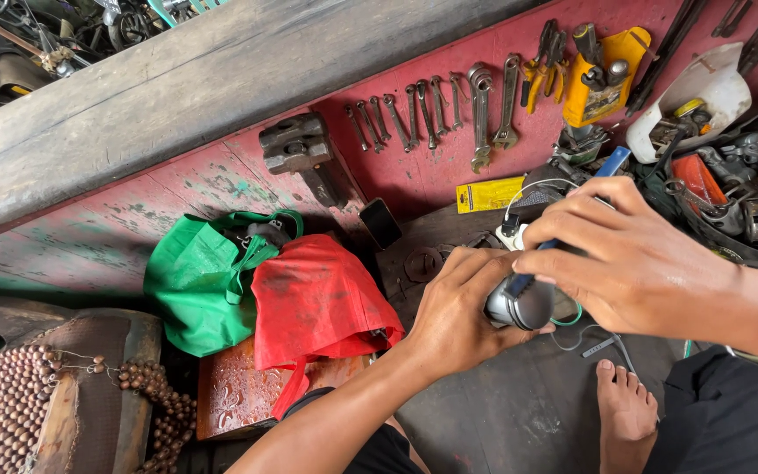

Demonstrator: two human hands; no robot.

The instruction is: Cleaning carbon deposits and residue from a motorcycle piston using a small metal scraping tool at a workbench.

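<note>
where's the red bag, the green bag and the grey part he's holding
red bag (318, 298), head view, middle of its front
green bag (195, 290), head view, middle of its body
grey cylindrical part (524, 305), head view, its rounded end between both hands

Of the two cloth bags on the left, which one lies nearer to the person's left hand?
The red bag; it lies right beside the left hand, while the green bag sits farther away.

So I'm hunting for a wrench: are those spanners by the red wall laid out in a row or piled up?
Laid out: the small metal spanners lie side by side in a row, not piled.
</note>
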